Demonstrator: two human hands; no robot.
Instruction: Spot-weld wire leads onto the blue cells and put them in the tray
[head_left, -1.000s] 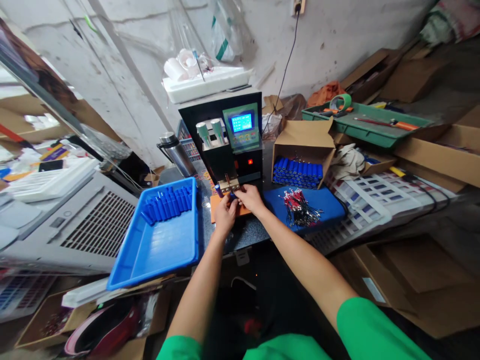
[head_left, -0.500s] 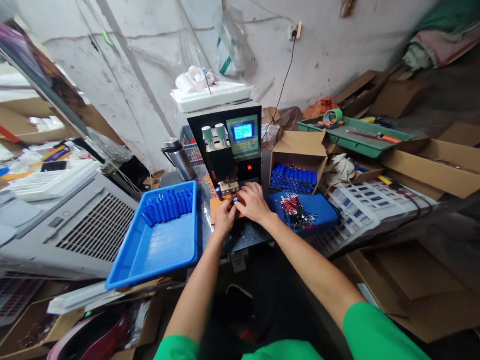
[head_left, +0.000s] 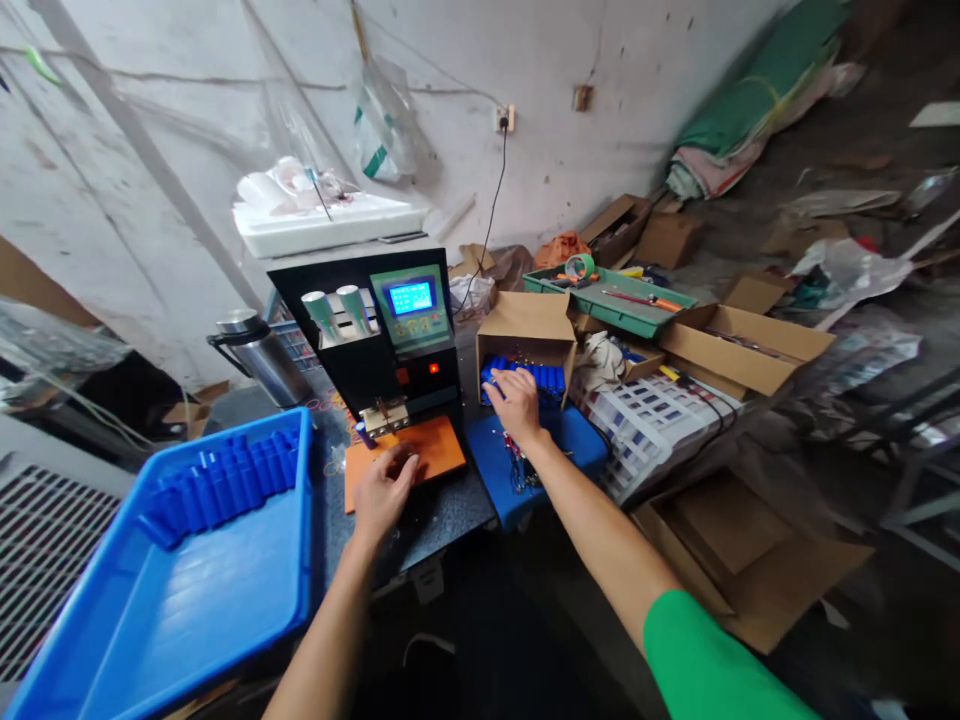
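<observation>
My left hand [head_left: 384,490] is over the front of the orange board [head_left: 439,448], thumb and fingers apart, holding nothing I can see. Behind it stands a black spot-welding machine [head_left: 341,365] with a lit blue screen; one blue cylinder cell [head_left: 365,434] stands upright by its electrodes. My right hand [head_left: 516,405] is at the mouth of a cardboard box [head_left: 525,318], its fingers bent around a blue cylindrical cell at their tips. More blue cells [head_left: 553,380] lie stacked in that box. Below my right wrist, a bundle of red and black wires [head_left: 517,470] lies on a blue surface [head_left: 487,480].
A blue tray [head_left: 304,540] at the left contains several rows of blue cells [head_left: 225,480]. A steel flask [head_left: 262,355] stands behind it. To the right are a green tray [head_left: 615,300] with tape and tools, a white plastic crate [head_left: 645,425] and open cardboard boxes.
My right hand has left the machine and reached right to the cardboard box. My left hand has drawn back a little and let go of the blue cell. The view has turned right.
</observation>
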